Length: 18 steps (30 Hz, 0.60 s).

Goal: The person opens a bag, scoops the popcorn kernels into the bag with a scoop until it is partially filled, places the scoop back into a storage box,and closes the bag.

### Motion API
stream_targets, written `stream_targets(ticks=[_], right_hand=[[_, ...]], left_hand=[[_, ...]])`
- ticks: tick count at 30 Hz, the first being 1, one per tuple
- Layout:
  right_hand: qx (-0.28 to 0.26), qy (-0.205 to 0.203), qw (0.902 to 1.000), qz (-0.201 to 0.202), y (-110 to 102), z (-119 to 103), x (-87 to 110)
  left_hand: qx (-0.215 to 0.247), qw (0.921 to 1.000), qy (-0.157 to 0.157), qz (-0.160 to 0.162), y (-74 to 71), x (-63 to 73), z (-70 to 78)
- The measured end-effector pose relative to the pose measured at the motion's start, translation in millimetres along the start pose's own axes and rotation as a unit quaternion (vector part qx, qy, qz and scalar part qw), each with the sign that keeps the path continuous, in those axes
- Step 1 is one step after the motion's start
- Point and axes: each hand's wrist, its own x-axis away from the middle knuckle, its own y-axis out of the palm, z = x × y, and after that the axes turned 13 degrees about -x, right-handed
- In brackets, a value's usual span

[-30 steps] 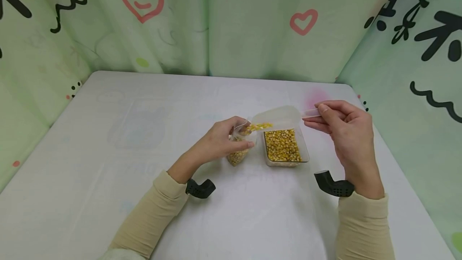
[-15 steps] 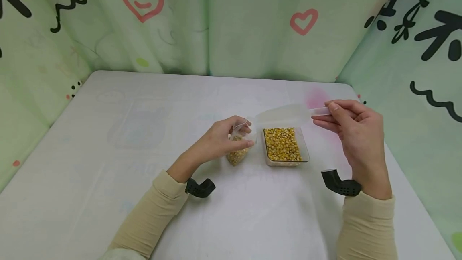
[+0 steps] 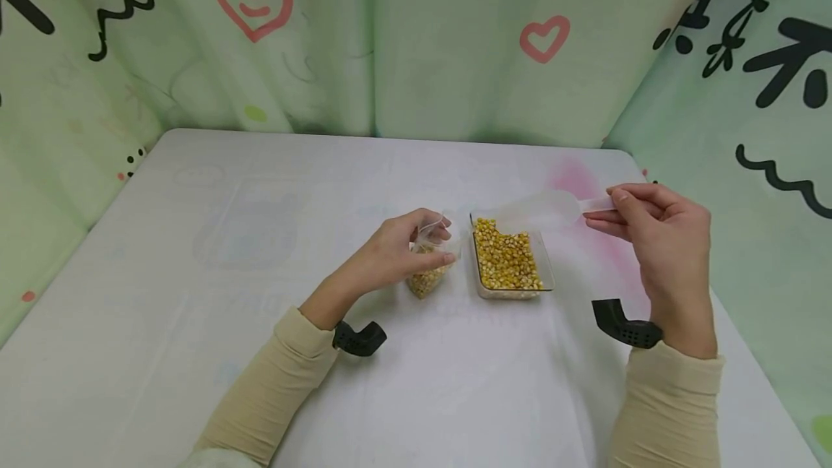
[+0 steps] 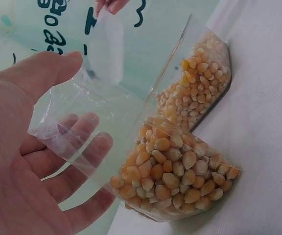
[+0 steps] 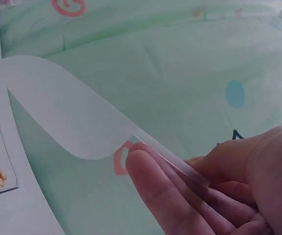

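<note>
My left hand holds the mouth of a clear plastic bag, its thumb at one side and the fingers curled at the other. Corn kernels fill the bag's lower part, which rests on the table. To the right stands a clear rectangular container of yellow corn kernels, with a hollow in their surface at the far side. My right hand pinches the short handle of a translucent scoop between thumb and fingers. The scoop's blade is raised over the container's far edge, and no kernels show on it.
A white-covered table lies under everything. Green curtains with hearts and black lettering hang along its back and sides. A black wrist camera juts from the left wrist, another camera from the right.
The right hand has drawn the scoop to the right, away from the bag. Kernels seen on the scoop's tip at the bag's mouth a second ago are gone from it. The left hand keeps its place.
</note>
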Motion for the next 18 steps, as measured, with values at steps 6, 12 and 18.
stream_targets(ticks=[6, 12, 18], right_hand=[[0.159, 0.006, 0.9872, 0.0, -1.8, 0.6, -1.1], [0.317, -0.017, 0.9481, -0.005, 2.1, -2.5, 2.8], [0.407, -0.043, 0.9126, -0.007, 7.1, -6.6, 8.4]], left_hand=[[0.0, 1.0, -0.002, -0.002, 0.1, -0.4, -0.1], [0.0, 1.0, -0.002, -0.001, 0.3, -0.5, -0.3], [0.0, 1.0, -0.003, -0.002, 0.8, -1.2, -1.2]])
